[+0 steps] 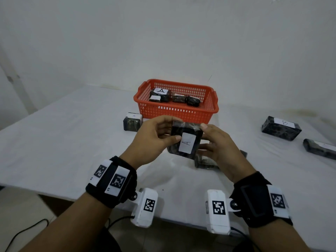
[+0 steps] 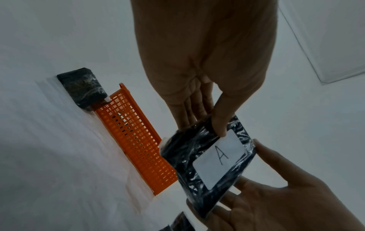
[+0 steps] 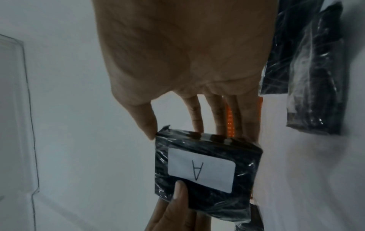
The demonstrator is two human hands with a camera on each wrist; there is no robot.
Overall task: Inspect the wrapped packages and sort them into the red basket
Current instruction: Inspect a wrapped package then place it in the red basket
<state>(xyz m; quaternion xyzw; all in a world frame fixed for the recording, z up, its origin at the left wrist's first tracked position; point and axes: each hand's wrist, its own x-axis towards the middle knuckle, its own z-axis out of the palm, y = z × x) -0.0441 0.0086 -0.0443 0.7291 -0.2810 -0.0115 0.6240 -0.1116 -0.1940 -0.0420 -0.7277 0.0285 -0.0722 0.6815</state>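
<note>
Both hands hold one black plastic-wrapped package (image 1: 185, 140) with a white label marked A, lifted above the table in front of the red basket (image 1: 209, 113). My left hand (image 1: 156, 137) pinches its left side, thumb on the labelled face. My right hand (image 1: 216, 142) grips its right side, thumb at the top corner. The same package (image 2: 209, 157) fills the left wrist view, and in the right wrist view the package (image 3: 207, 175) sits between both hands' fingers. The basket holds several wrapped packages, one package (image 1: 161, 92) labelled A on top.
A package (image 1: 132, 121) labelled A stands left of the basket. At the right lie a package (image 1: 281, 127) labelled B and another package (image 1: 320, 148) at the frame edge. One more package (image 1: 205, 161) lies on the white table (image 1: 72, 142) under my right hand.
</note>
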